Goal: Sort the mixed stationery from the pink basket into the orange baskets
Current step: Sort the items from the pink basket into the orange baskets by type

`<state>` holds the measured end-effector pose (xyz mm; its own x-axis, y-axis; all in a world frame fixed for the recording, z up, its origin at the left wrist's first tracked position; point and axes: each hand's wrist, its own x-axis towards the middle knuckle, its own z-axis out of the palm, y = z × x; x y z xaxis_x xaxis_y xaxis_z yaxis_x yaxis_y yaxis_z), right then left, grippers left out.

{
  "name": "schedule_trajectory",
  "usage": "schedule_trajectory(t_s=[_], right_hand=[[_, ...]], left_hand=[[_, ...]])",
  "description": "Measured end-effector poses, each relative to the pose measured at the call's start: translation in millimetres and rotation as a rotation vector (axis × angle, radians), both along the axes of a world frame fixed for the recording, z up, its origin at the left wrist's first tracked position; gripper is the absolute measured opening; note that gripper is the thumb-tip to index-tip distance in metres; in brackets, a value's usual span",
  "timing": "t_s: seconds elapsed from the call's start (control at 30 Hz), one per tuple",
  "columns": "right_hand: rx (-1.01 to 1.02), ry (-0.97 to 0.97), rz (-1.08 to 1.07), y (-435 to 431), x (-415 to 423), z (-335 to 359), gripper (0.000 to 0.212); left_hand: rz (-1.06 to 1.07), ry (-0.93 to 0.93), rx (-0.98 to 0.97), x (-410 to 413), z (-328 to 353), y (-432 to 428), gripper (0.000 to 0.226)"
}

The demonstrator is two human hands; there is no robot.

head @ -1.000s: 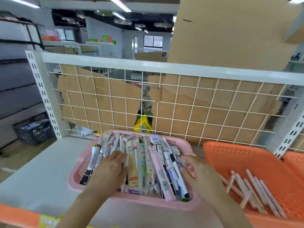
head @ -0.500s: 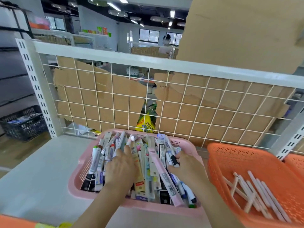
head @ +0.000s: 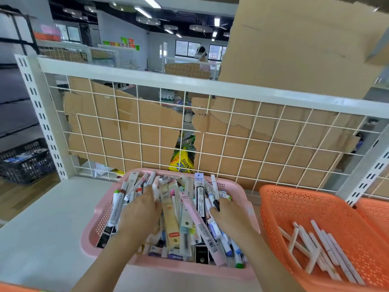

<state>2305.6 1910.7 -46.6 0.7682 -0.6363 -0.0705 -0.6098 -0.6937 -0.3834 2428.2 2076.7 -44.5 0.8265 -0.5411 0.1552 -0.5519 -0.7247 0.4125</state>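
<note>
The pink basket (head: 189, 268) sits on the white shelf in front of me, packed with mixed pens, markers and packaged stationery (head: 174, 224). My left hand (head: 141, 211) lies palm down on the left part of the pile, fingers spread among the pens. My right hand (head: 229, 218) is in the right part of the basket and pinches a white marker with a black end (head: 215, 194), which stands tilted upward. To the right is an orange basket (head: 294, 199) holding several white pens (head: 322, 249).
A second orange basket (head: 376, 209) shows at the far right edge. A white wire grid backed with cardboard (head: 231, 144) closes the shelf's rear. A yellow packet (head: 185, 163) lies behind it. A black crate (head: 25, 161) stands on the floor, left.
Both hands have reached farther into the pink basket. My right hand has taken hold of a white marker and lifted its end. My left hand has slid toward the basket's middle.
</note>
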Motion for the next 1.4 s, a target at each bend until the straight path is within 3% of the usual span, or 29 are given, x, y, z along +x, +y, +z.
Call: schedule_trajectory(t_s=[0.1, 0.2, 0.33, 0.57, 0.63, 0.83, 1.4], right_hand=[[0.008, 0.004, 0.041, -2, -4, 1, 0.031], [0.037, 0.013, 0.055, -1, -3, 3, 0.034], [-0.015, 0.040, 0.043, 0, -1, 3, 0.023], [-0.177, -0.204, -0.048, -6, -12, 16, 0.017], [-0.188, -0.303, -0.070, -6, -17, 23, 0.015], [-0.156, -0.453, -0.145, -16, -43, 37, 0.022], [-0.122, -0.589, -0.558, -99, -213, 41, 0.034]], left_hand=[[-0.003, 0.091, -0.114, 2, 5, 7, 0.010], [0.001, 0.140, -0.106, 5, 10, 12, 0.012], [0.005, 0.113, -0.151, 5, 17, 17, 0.011], [0.007, 0.078, -0.312, 12, 18, 41, 0.012], [-0.020, 0.094, -0.416, 14, 18, 46, 0.022], [-0.070, 0.152, -0.549, 11, 21, 43, 0.020], [-0.562, 0.387, -0.562, -119, 39, -127, 0.025]])
